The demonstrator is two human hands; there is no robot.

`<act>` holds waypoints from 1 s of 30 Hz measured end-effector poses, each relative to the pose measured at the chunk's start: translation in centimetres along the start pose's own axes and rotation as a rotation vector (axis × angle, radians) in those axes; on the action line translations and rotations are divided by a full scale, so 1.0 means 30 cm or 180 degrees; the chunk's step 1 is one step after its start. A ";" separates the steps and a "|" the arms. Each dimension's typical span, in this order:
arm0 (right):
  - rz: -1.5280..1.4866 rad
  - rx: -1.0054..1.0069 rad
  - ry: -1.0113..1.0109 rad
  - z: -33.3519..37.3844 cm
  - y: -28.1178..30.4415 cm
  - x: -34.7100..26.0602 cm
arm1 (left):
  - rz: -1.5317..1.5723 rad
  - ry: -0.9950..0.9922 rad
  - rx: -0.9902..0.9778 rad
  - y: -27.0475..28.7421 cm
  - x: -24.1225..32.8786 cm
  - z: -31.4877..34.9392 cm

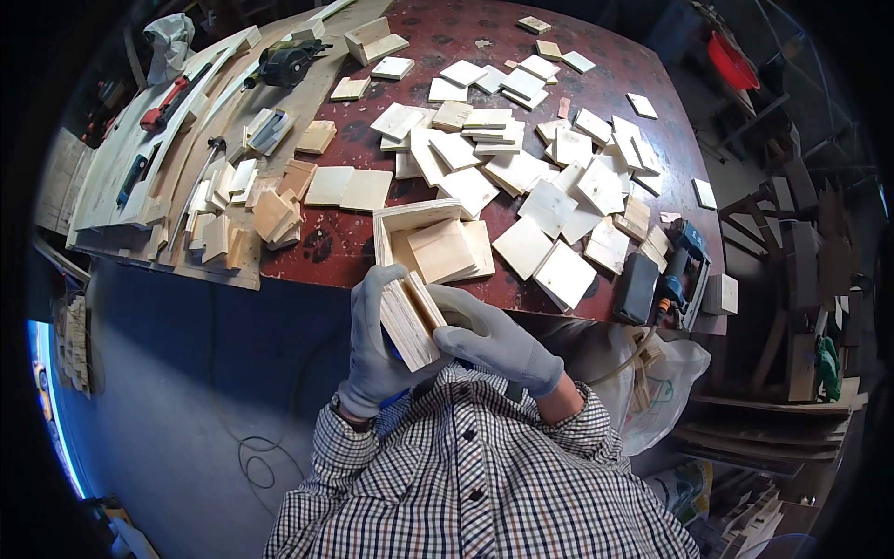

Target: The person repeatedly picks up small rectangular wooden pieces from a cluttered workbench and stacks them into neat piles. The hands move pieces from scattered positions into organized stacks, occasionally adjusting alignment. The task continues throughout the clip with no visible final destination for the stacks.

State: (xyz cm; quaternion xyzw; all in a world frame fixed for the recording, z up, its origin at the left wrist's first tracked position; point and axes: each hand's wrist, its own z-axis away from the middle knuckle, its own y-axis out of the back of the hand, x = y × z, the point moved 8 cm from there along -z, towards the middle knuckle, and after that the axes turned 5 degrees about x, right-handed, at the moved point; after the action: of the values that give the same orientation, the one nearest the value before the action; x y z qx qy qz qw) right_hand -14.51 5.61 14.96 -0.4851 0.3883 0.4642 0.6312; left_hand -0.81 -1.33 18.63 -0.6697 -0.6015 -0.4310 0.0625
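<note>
Both my hands wear grey work gloves. My left hand [374, 340] is wrapped round the left side of several plywood pieces [407, 324], held upright with their layered edges toward me. On the other side my right hand [498, 343] has its fingers pressed against the same pieces. A narrow dark gap runs between the boards. Just beyond, at the table's front edge, an L-shaped wooden corner [424, 212] stands around loose wooden squares [443, 250]. Whether the held pieces touch that corner cannot be made out.
Many pale wooden squares [549, 207] lie scattered over the dark red table [326, 244]. A nail gun [687, 265] rests at its right edge. On the left are a circular saw [287, 65], a red tool [166, 102], wood offcuts and long boards. A plastic bag [675, 382] hangs below.
</note>
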 end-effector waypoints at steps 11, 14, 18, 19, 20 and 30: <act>-0.0649 0.0265 0.0072 0.067 0.194 0.028 | 0.1104 0.0498 0.0674 0.057 -0.035 -0.033; -0.0294 0.1286 0.0357 0.178 0.364 0.004 | 0.1240 0.0705 0.0694 0.079 -0.067 -0.003; -0.0395 0.2857 0.1141 0.338 0.668 -0.048 | 0.1174 0.0761 0.0630 0.102 -0.098 0.038; 0.0080 0.3284 0.1060 0.395 0.732 -0.054 | 0.1217 0.0810 0.0652 0.099 -0.110 0.045; 0.1207 0.3821 0.1170 0.454 0.818 -0.054 | 0.1269 0.0762 0.0610 0.088 -0.114 0.040; 0.5483 0.3799 -0.0232 0.255 0.941 -0.143 | 0.1260 0.0865 0.0673 0.085 -0.090 0.040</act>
State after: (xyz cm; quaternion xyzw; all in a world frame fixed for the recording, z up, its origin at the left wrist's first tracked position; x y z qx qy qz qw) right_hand -42.52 14.94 13.63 0.3597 0.7490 0.5041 0.2355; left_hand 2.22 -3.31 17.23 -0.7001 -0.4866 -0.4311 0.2955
